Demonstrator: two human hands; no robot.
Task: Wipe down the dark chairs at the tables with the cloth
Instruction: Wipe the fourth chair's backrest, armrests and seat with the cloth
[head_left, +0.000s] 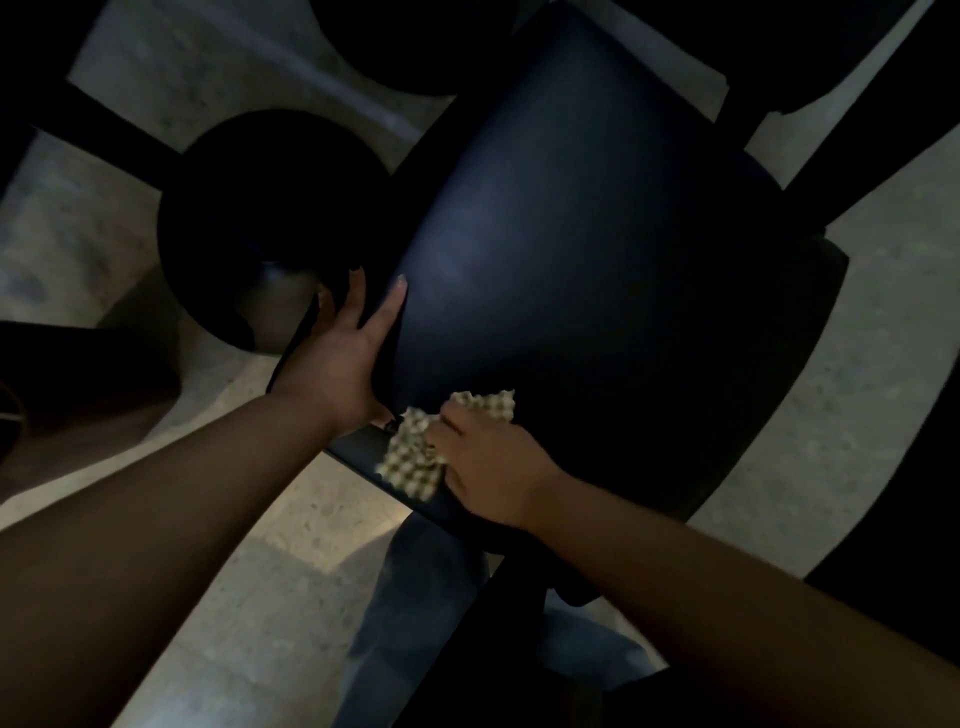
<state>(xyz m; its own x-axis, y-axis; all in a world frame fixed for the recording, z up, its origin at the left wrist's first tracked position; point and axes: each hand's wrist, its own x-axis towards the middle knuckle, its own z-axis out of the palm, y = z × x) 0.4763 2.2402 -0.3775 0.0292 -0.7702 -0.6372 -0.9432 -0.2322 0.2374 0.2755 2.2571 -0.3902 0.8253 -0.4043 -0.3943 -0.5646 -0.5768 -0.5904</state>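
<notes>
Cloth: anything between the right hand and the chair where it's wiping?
Head view: only the cloth lies between the right hand and the chair, at its near edge. The left hand grips the chair's side edge directly.

One head-worn view looks steeply down, close above a dark chair (597, 291) and pale floor (831, 415).

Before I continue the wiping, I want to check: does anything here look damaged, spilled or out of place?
Nothing stands out. The left hand grips the edge of the dark chair, and the right hand holds the checked cloth against its near edge. The picture is too dim to judge fine stains.
</notes>
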